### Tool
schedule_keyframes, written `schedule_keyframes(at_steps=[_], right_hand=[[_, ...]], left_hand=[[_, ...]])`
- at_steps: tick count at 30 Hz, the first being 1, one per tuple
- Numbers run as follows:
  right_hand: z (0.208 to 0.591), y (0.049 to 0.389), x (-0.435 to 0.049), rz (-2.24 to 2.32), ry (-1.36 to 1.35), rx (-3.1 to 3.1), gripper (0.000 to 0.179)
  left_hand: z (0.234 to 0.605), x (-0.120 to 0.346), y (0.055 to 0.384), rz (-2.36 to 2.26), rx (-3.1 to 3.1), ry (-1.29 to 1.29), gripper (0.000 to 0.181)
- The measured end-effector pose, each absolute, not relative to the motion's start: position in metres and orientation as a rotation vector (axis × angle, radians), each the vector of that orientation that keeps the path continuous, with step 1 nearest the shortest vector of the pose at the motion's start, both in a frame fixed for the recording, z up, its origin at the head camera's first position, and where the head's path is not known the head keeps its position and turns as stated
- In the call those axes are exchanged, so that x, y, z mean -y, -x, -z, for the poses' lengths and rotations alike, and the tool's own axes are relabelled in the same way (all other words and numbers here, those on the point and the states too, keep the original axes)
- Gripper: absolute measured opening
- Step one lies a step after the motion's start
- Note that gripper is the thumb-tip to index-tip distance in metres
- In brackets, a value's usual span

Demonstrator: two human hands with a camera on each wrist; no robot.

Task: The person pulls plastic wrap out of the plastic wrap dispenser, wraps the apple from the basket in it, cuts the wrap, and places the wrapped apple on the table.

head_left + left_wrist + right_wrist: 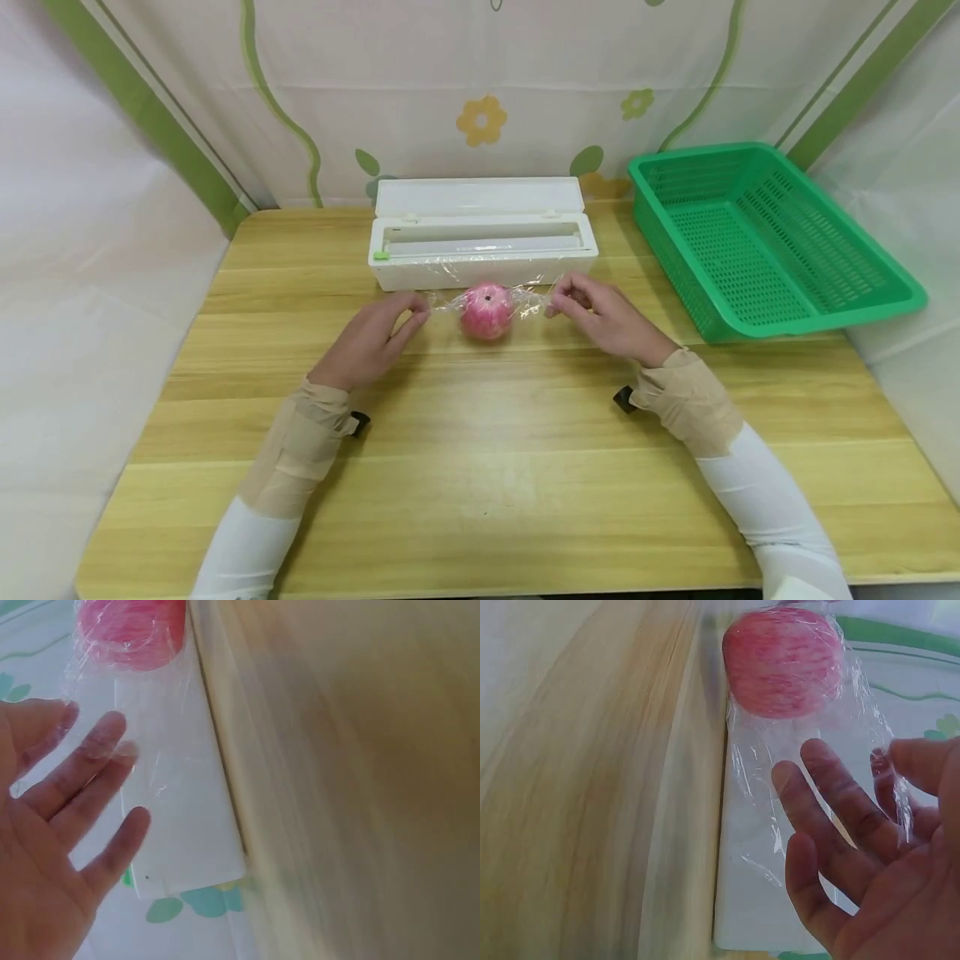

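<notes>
A pink-red apple (487,313) sits in front of the white cling film box, with clear cling film (528,302) stretched over and beside it. On its left, my left hand (377,335) pinches an edge of the film between thumb and index finger; the other fingers (112,840) are spread under the film in the left wrist view. My right hand (609,317) pinches the film on the opposite side, thumb against index finger. In the right wrist view the film runs from the apple (784,664) across the loosely bent fingers (832,780).
The white cling film box (480,271) stands behind the apple with its lid (480,197) raised and a film roll (487,246) inside. A green slider (382,255) shows at its left end. At the right stands a green basket (678,258) on the wooden table (487,500).
</notes>
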State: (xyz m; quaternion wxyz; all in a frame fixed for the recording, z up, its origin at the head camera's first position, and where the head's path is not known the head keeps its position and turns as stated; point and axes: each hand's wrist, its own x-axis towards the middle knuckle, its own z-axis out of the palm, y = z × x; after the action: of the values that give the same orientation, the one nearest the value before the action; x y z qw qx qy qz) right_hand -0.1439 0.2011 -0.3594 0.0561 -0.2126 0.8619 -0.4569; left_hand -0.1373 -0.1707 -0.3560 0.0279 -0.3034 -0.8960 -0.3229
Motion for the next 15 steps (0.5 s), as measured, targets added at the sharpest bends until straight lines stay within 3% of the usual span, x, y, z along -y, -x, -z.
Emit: schedule_keyframes(at_steps=[6, 15], right_hand=[[0.3603, 0.1452, -0.2014, 1.416, 0.544, -2.615, 0.032], [0.3580, 0.1430, -0.1921, 1.421, 0.508, -2.760, 0.024]], left_hand=[[0.3499, 0.1616, 0.1418, 1.002, 2.693, 0.895, 0.018], [0.3483, 0.1615, 0.1390, 0.941, 2.761, 0.755, 0.018]])
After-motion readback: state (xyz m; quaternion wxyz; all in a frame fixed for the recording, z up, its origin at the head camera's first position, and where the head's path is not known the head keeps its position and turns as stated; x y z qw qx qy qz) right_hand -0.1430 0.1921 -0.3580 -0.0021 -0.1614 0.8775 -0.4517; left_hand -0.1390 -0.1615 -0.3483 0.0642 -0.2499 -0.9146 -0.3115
